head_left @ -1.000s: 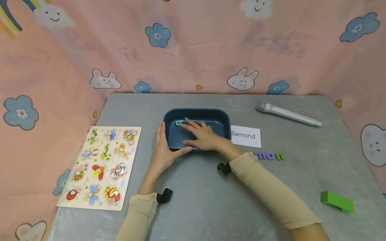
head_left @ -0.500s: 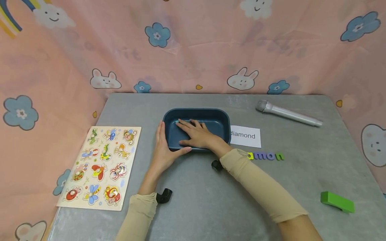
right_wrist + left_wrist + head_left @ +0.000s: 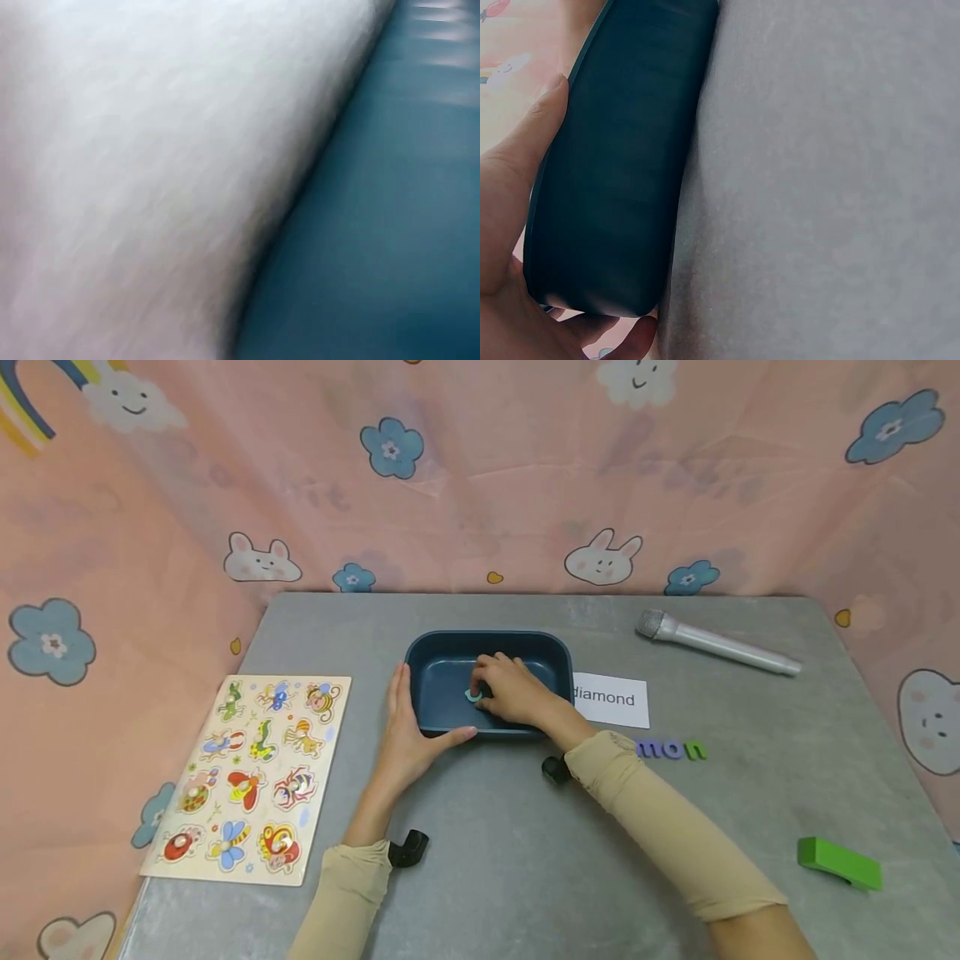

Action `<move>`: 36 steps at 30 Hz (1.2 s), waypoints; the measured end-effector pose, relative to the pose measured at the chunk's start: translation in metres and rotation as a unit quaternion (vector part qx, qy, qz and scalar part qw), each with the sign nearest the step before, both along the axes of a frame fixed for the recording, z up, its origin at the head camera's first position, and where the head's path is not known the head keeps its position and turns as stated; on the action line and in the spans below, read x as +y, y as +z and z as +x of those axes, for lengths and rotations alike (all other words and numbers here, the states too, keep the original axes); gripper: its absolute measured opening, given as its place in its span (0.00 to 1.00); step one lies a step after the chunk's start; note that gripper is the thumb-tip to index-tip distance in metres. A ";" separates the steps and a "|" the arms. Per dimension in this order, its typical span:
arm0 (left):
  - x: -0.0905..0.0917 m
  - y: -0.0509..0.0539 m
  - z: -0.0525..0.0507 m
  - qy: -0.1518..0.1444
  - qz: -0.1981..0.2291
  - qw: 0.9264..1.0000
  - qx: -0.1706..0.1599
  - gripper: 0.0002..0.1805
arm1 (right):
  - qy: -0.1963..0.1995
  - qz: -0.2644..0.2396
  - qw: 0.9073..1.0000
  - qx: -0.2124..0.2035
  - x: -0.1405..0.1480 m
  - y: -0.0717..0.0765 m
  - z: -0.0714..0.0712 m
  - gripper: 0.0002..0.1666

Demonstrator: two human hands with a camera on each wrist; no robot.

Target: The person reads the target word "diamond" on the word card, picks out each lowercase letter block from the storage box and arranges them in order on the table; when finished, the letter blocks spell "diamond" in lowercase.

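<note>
A dark blue rectangular tray (image 3: 442, 723) stands mid-table. My left hand (image 3: 408, 745) holds its left end, fingers along the side and thumb on the front rim. In the left wrist view, the left fingers curl round the end of the tray (image 3: 615, 165). Inside the tray my right hand (image 3: 512, 692) bends its fingers down and pinches a small teal letter (image 3: 472, 696); which letter it is cannot be told. The right wrist view shows only the tray's outer wall (image 3: 375, 225) and the blurred tabletop.
A white card (image 3: 611, 700) reading "diamond" lies right of the tray, above coloured letters (image 3: 672, 749) partly hidden by my right sleeve. A grey microphone (image 3: 716, 643) lies back right, a green block (image 3: 838, 862) front right. An insect puzzle board (image 3: 251, 777) lies left.
My right hand reached to the tray's far left with spread fingers, covered the teal letter, then drew back right with fingers bent; the letter came along. The left hand stayed put.
</note>
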State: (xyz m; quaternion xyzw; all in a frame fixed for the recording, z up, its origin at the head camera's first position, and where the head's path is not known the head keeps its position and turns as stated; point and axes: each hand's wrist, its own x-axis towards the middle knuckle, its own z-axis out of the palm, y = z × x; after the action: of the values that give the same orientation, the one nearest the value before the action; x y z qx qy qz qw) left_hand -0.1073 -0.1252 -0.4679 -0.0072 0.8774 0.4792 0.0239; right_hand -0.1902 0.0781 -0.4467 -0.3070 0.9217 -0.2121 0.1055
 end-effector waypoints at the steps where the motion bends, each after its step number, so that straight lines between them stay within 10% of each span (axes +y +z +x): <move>1: 0.000 0.000 0.000 0.000 0.001 1.000 0.000 0.76 | 0.001 0.002 1.000 -0.002 0.002 0.001 0.001 0.03; 22: 0.001 0.001 0.001 0.003 -0.005 1.000 0.009 0.77 | -0.089 -0.149 0.983 -0.056 0.105 0.046 0.031 0.15; 30: 0.001 0.001 0.001 0.004 -0.012 1.000 0.008 0.77 | -0.143 -0.164 0.976 -0.005 0.160 0.051 0.044 0.05; 36: 0.001 0.001 0.001 0.002 -0.011 1.000 0.006 0.77 | -0.156 -0.134 0.972 0.112 0.200 0.049 0.058 0.07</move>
State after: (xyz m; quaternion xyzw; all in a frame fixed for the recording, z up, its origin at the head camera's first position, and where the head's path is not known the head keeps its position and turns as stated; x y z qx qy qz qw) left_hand -0.1065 -0.1242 -0.4667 -0.0059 0.8825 0.4699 0.0177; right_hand -0.1320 0.2780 -0.3972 -0.1925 0.9273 -0.3123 -0.0746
